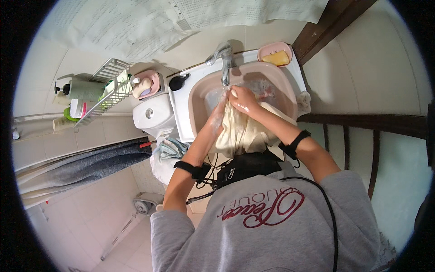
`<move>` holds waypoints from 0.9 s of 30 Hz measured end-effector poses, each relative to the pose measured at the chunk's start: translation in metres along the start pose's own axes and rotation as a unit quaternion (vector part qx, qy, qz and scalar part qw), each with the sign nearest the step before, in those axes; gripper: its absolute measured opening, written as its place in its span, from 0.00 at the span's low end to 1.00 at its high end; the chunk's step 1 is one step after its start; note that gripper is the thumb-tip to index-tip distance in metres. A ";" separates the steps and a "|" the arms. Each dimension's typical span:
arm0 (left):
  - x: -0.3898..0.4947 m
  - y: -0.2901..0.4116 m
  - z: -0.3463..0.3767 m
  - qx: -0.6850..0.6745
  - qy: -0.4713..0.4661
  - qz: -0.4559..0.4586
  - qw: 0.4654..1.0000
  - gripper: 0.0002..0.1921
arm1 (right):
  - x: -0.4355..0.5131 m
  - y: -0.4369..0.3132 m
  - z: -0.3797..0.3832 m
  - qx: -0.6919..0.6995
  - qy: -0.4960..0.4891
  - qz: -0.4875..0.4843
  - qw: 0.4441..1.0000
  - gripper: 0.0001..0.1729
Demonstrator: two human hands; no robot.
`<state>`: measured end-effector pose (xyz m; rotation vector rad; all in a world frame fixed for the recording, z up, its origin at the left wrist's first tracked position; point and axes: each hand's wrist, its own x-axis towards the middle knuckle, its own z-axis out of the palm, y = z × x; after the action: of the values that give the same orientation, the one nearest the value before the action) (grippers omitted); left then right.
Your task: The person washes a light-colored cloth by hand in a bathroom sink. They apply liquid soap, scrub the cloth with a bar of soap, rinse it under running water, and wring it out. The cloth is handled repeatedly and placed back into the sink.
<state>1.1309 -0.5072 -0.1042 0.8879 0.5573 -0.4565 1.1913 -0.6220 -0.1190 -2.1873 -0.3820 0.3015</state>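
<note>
A cream ribbed cloth [238, 131] hangs over the front rim of a pink plastic basin [288, 81], which sits in the white sink. My right hand [243, 98], wet with suds, is closed on the cloth's upper end just below the chrome faucet [225, 68]. Beside it, my left hand [222, 103] is against the same end of the cloth, with suds on the wrist; its fingers are partly hidden, so its grip is unclear. Soapy water [263, 86] and something reddish lie in the basin behind my right hand.
A pink soap dish [290, 56] with a yellow soap bar [277, 58] stands at the sink's back right corner. A black round object [176, 82] lies at the back left. Left are a toilet tank [153, 114], another soap dish [156, 80] and a wire rack [97, 108] of bottles.
</note>
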 end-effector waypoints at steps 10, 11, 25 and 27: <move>-0.016 0.031 0.004 0.339 -0.089 0.209 0.913 0.19 | 0.010 0.019 -0.051 0.275 -0.275 0.010 0.921 0.31; -0.019 0.031 0.000 0.289 -0.056 0.193 0.936 0.18 | 0.009 0.030 -0.056 0.240 -0.324 0.018 0.915 0.32; 0.021 -0.015 0.011 -0.078 0.156 -0.008 0.985 0.21 | -0.015 -0.013 -0.014 0.060 -0.081 -0.047 0.994 0.14; 0.029 -0.020 0.015 -0.050 0.147 0.010 0.988 0.20 | -0.010 -0.014 -0.014 0.009 0.092 -0.003 0.996 0.14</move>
<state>1.1450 -0.5349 -0.1262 0.8694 0.8327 -0.2781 1.1850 -0.6281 -0.0990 -2.1743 -0.2819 0.0992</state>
